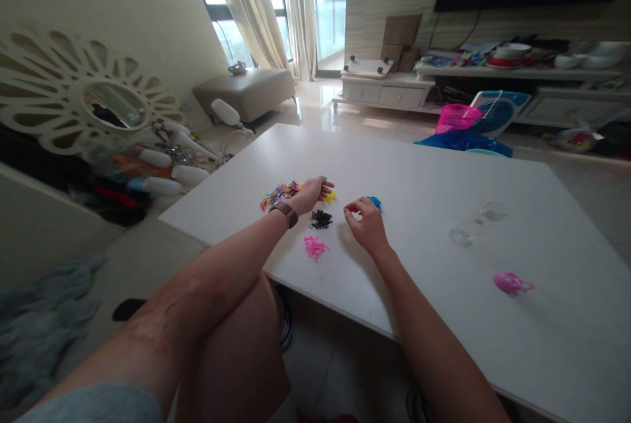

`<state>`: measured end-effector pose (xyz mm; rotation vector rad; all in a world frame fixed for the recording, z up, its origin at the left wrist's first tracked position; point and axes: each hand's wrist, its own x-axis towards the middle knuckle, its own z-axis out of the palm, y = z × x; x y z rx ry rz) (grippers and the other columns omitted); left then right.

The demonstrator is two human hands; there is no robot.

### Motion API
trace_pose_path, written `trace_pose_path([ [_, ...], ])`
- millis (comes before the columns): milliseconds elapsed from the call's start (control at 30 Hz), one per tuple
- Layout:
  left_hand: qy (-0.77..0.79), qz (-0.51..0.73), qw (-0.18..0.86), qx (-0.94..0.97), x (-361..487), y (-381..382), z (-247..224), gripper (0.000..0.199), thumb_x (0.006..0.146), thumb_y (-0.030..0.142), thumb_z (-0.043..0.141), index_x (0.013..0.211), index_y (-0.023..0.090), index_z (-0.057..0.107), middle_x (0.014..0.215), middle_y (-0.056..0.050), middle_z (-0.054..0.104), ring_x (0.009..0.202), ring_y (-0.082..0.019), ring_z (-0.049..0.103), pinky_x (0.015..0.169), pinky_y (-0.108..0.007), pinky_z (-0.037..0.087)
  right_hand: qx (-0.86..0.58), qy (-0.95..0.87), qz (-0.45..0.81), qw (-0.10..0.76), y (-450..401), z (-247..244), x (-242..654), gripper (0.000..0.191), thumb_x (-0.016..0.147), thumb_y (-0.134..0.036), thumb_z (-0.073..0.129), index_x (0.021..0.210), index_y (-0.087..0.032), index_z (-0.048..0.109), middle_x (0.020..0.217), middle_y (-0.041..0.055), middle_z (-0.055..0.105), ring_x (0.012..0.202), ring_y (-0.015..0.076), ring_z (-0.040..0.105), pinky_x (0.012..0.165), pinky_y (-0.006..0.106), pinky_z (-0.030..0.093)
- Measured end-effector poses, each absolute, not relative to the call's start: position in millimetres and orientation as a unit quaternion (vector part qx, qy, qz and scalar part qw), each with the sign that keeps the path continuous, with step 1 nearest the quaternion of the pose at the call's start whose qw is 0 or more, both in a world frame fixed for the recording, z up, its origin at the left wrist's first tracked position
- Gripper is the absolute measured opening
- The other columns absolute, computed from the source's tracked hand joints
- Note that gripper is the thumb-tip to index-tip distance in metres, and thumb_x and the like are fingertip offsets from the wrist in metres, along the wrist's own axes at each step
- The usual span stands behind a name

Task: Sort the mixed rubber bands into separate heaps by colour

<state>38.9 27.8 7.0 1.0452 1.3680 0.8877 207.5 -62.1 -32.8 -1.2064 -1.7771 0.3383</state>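
Note:
My left hand [311,192], with a brown watch on its wrist, hovers over the yellow pile [330,198], palm turned partly up and fingers stretched out. Nothing shows in it. To its right, my right hand [365,221] has thumb and forefinger pinched together; anything between them is too small to make out. Behind that hand lies a blue pile [375,202], partly hidden. A mixed-colour heap [279,195] of small plastic pieces sits left of my left hand. Nearer to me are a black pile [321,219] and a pink pile [315,247] of thin, loop-like pieces.
On the white table [424,173], a clear plastic container [462,235] and a pink rounded object with a loop [510,282] lie to the right. Beyond the table stand a pink basket [456,119] and a low cabinet [384,91]. A padded bench [246,89] is by the window.

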Motion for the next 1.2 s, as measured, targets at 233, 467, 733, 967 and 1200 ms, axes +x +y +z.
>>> trace_pose_path([
  [233,0.394,0.314,0.82,0.271,45,-9,25,0.036,0.097,0.022,0.038,0.103,0.001,0.066,0.086,-0.022,0.073,0.076,-0.021,0.071,0.073,-0.03,0.056,-0.486,-0.715,0.115,0.488,-66,-27,207,0.008,0.087,-0.021,0.063,0.092,-0.022,0.068,0.091,0.0054,0.062,0.092,0.0236,0.058,0.082,0.038,0.049],
  [467,0.347,0.293,0.849,0.27,44,-24,22,0.025,0.089,0.005,0.042,0.087,0.004,0.067,0.077,-0.015,0.071,0.068,-0.016,0.069,0.063,-0.023,0.054,-0.437,-0.769,0.112,0.454,-71,-24,203,0.02,0.087,-0.022,0.067,0.105,-0.025,0.074,0.098,0.0066,0.063,0.098,0.0249,0.055,0.089,0.042,0.048],
  [733,0.378,0.284,0.828,0.301,39,-31,21,0.019,0.089,0.006,0.052,0.083,0.007,0.07,0.079,-0.013,0.072,0.068,-0.013,0.068,0.062,-0.019,0.053,-0.451,-0.755,0.151,0.451,-71,-26,198,0.005,0.085,-0.024,0.069,0.08,-0.024,0.07,0.093,0.0054,0.064,0.095,0.0246,0.057,0.085,0.042,0.049],
  [967,0.362,0.253,0.83,0.341,36,-31,17,0.022,0.082,-0.007,0.058,0.09,0.005,0.074,0.098,-0.015,0.074,0.086,-0.012,0.073,0.086,-0.018,0.056,-0.519,-0.653,0.208,0.511,-68,-25,204,0.01,0.083,-0.032,0.069,0.081,-0.023,0.072,0.088,0.0052,0.066,0.09,0.0226,0.06,0.068,0.033,0.05],
  [1200,0.377,0.247,0.819,0.356,37,-29,14,0.016,0.082,-0.007,0.063,0.088,0.005,0.072,0.095,-0.016,0.075,0.086,-0.014,0.075,0.085,-0.019,0.058,-0.532,-0.576,0.316,0.534,-62,-29,208,0.018,0.078,-0.038,0.071,0.078,-0.02,0.072,0.085,0.005,0.07,0.081,0.0208,0.065,0.065,0.031,0.05],
])
